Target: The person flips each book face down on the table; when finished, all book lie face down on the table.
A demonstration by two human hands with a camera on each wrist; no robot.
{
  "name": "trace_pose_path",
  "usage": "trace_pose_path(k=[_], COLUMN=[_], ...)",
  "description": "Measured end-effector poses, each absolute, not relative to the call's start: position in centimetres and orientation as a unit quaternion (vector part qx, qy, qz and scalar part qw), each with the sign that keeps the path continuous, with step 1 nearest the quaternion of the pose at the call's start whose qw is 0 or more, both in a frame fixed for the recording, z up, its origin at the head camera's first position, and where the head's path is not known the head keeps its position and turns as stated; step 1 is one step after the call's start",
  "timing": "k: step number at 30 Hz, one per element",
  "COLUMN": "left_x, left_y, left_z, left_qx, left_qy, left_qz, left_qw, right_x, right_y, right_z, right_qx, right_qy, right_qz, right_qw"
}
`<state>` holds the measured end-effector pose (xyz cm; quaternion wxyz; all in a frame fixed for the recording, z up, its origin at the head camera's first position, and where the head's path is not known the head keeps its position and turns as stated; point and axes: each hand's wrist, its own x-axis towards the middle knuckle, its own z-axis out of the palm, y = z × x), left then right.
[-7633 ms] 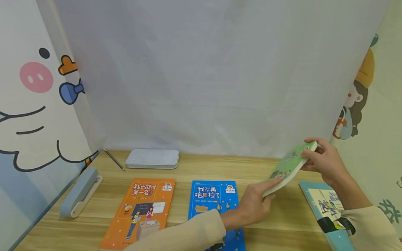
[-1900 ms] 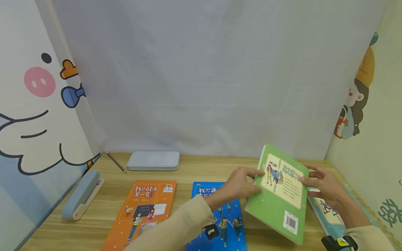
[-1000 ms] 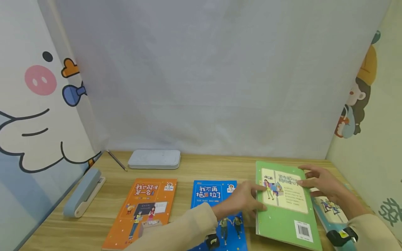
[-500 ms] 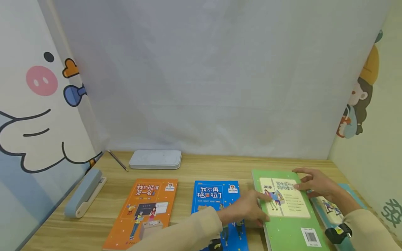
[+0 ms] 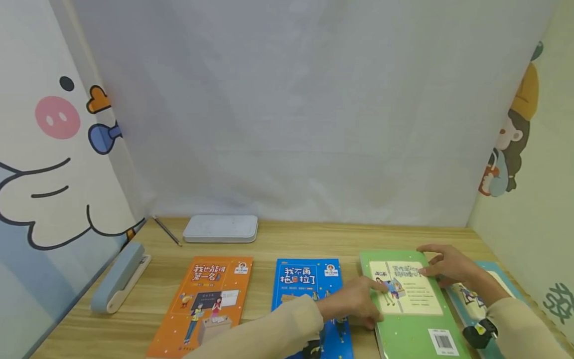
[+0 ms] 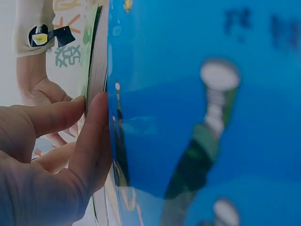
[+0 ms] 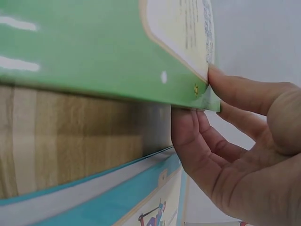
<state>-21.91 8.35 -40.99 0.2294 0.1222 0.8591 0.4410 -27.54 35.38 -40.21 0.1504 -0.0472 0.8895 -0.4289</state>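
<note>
A green book [image 5: 414,326], back cover up with a barcode near its lower corner, lies low over the table between the blue book [image 5: 296,279] and the teal book [image 5: 468,298]. My left hand [image 5: 356,300] holds its left edge, one finger on the cover. In the left wrist view the page block shows beside those fingers [image 6: 91,136]. At the upper right corner my right hand [image 5: 455,265] pinches it, thumb on the cover and fingers underneath. The right wrist view shows that corner slightly raised off the wooden table [image 7: 70,136].
An orange book [image 5: 211,299] lies to the left of the blue one. Farther left is a blue-grey stapler [image 5: 118,279]. At the back are a pencil [image 5: 167,230] and a pale flat case [image 5: 220,228]. A white curtain [image 5: 287,124] hangs behind the table.
The green book, earlier held tilted in the air with its other cover showing, has been turned over and lowered towards the table. Both hands came down with it; in the last half second they barely moved.
</note>
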Motion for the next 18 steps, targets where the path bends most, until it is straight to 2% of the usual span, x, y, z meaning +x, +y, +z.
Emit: trace_pose_path(k=[18], left_x=[-22.9], left_y=[8.9], left_z=[-41.0], left_qx=[0.138], left_qy=[0.892], left_qz=[0.357], left_qw=[0.242], right_x=[-27.5], right_y=[34.2], right_z=[-40.4], right_qx=[-0.035], right_qy=[0.900], right_qz=[-0.399], right_qw=[0.171])
